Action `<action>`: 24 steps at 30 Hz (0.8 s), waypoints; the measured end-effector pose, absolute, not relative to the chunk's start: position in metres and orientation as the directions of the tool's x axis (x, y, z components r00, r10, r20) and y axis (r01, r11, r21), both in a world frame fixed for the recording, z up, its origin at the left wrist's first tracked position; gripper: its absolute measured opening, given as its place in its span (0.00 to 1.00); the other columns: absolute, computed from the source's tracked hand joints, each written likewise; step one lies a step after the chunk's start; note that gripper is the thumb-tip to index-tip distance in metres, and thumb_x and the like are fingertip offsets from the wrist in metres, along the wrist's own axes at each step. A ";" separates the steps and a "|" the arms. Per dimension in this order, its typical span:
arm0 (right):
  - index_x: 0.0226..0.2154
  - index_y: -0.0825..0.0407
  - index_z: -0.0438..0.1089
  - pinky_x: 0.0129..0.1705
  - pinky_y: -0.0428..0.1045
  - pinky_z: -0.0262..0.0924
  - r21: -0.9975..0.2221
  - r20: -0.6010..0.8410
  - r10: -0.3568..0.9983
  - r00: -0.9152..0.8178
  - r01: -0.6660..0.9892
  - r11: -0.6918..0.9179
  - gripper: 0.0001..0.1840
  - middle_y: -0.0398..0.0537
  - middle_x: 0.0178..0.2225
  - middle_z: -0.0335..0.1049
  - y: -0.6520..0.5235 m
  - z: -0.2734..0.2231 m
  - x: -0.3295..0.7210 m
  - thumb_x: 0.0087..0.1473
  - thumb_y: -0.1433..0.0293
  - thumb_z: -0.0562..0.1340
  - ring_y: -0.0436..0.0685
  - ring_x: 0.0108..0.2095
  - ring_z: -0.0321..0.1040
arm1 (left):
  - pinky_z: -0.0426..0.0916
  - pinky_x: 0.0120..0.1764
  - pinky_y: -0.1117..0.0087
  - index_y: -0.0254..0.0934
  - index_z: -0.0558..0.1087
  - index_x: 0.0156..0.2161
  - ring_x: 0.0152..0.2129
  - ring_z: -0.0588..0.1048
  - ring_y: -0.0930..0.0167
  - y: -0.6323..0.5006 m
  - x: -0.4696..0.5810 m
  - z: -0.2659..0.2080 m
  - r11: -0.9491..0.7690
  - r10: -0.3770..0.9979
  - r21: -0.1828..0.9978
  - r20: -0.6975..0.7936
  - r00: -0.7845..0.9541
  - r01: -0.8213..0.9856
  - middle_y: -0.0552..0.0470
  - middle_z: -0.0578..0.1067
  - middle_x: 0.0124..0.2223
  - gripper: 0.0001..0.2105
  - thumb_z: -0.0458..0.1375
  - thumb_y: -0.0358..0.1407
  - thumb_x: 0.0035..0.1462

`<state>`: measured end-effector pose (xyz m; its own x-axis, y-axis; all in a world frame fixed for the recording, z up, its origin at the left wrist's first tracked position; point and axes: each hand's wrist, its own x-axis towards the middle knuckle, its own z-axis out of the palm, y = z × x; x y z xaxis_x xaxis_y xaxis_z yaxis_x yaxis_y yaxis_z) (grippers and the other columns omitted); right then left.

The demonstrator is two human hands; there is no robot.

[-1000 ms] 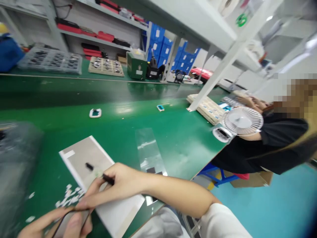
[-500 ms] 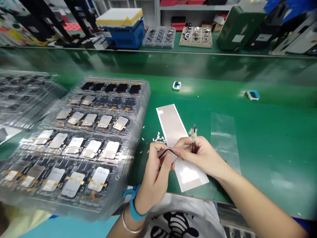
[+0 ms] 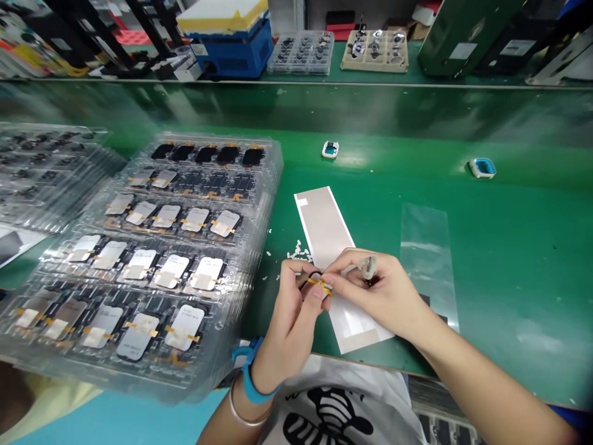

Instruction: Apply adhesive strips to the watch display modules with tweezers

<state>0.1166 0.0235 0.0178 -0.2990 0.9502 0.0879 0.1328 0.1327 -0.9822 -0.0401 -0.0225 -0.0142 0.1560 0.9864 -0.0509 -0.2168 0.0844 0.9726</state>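
Observation:
My left hand [image 3: 299,318] is closed around a small watch screen [image 3: 319,284] with a dark rim and a yellow-orange strip across its back. At the screen's right edge, the thumb and forefinger of my right hand [image 3: 370,281] pinch together and touch the strip. Tucked in that same hand is a pair of tweezers [image 3: 369,269], its taped end pointing up toward me. Beneath both hands lies a long grey sheet with white edges [image 3: 327,219]. Small white scraps [image 3: 299,252] are scattered to its left.
Stacked clear trays [image 3: 273,185] of similar screens fill the left side, with more trays [image 3: 41,173] beyond. A clear plastic bag [image 3: 428,247] lies right of the sheet. Two watch frames, one white [image 3: 330,149] and one blue-lined [image 3: 482,167], sit at the back below the shelf ledge [image 3: 296,83].
The yellow-orange strip now shows across the screen's back, where a plain pale surface showed before. My right hand has rolled, tipping the tweezers' taped end toward me. The view has shifted slightly.

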 end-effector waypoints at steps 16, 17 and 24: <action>0.25 0.56 0.73 0.21 0.44 0.44 -0.984 0.067 0.955 -0.289 0.137 0.111 0.10 0.33 0.16 0.53 0.021 0.019 0.116 0.56 0.70 0.65 0.43 0.18 0.45 | 0.65 0.31 0.79 0.42 0.60 0.47 0.27 0.68 0.77 -0.020 -0.038 -0.012 0.121 0.981 0.966 -0.081 0.176 -0.227 0.58 0.68 0.31 0.06 0.53 0.38 0.70; 0.25 0.55 0.73 0.21 0.44 0.45 -0.985 0.067 0.955 -0.290 0.134 0.110 0.10 0.33 0.16 0.52 0.021 0.019 0.117 0.56 0.70 0.65 0.43 0.18 0.45 | 0.65 0.30 0.80 0.42 0.60 0.47 0.27 0.68 0.77 -0.020 -0.038 -0.013 0.122 0.981 0.967 -0.084 0.175 -0.223 0.58 0.68 0.31 0.05 0.52 0.38 0.71; 0.23 0.53 0.69 0.23 0.44 0.52 -0.995 -0.002 0.951 -0.308 0.097 0.030 0.12 0.36 0.18 0.60 0.022 0.016 0.114 0.56 0.68 0.65 0.45 0.19 0.55 | 0.64 0.29 0.78 0.42 0.60 0.47 0.25 0.67 0.77 -0.020 -0.039 -0.015 0.113 0.985 0.981 -0.090 0.150 -0.158 0.58 0.67 0.31 0.06 0.53 0.39 0.70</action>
<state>0.1144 0.0218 0.0156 -0.3080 0.9514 -0.0015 0.0971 0.0298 -0.9948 -0.0391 -0.0197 -0.0153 0.1498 0.9846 -0.0898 -0.1580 0.1135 0.9809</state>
